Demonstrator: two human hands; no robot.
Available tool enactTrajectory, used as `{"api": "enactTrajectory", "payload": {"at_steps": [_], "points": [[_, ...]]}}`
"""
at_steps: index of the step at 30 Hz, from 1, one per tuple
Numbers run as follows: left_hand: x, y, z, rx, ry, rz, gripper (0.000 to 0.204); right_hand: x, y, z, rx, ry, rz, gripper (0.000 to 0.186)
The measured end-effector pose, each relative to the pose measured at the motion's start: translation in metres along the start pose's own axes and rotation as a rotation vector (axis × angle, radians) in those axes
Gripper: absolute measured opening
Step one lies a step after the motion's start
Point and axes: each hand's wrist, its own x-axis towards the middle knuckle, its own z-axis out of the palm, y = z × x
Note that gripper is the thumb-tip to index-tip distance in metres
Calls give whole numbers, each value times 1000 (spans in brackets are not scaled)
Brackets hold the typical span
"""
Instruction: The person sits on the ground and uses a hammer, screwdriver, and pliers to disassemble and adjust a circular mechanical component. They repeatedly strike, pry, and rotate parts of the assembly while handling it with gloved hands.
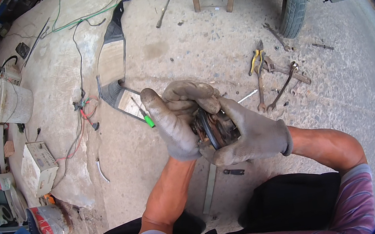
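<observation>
I see my gloved left hand (172,124) and right hand (248,132) both clamped on a rusty round metal brake part (213,130) above the concrete floor (178,55).

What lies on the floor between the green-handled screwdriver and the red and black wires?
In the head view, between the screwdriver and the wires lies a flat framed panel with black rubber edges.

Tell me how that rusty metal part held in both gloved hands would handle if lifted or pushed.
The rusty metal part looks like solid metal, so probably stiff and heavy for its size. Its round disc edge suggests it might roll if set on edge. The left hand and right hand both clasp it; grime may make it somewhat slippery.
</observation>
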Motion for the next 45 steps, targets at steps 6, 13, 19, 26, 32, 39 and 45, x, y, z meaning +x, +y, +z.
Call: {"api": "enactTrajectory", "payload": {"at_steps": [6, 13, 19, 26, 32, 39, 45], "points": [[3, -6, -11, -46, -177, 50, 91, -2, -11, 1, 23, -38, 113, 107], [4, -5, 6, 230, 25, -142, 88, -11, 2, 0, 100, 27, 197, 100], [8, -7, 10, 307, 3, -198, 91, -18, 19, -10, 229, -28, 308, 103], [8, 3, 12, 331, -79, -157, 94, -17, 31, -16, 174, -45, 74, 116], [16, 6, 10, 296, -87, -76, 85, -17, 48, -32, 178, -16, 95, 122], [25, 8, -13, 790, -162, -205, 62, -10, 25, -39, -189, 255, 123, 112], [18, -20, -12, 705, -111, -217, 52, -5, 57, -56, -743, 405, -70, 123]]}}
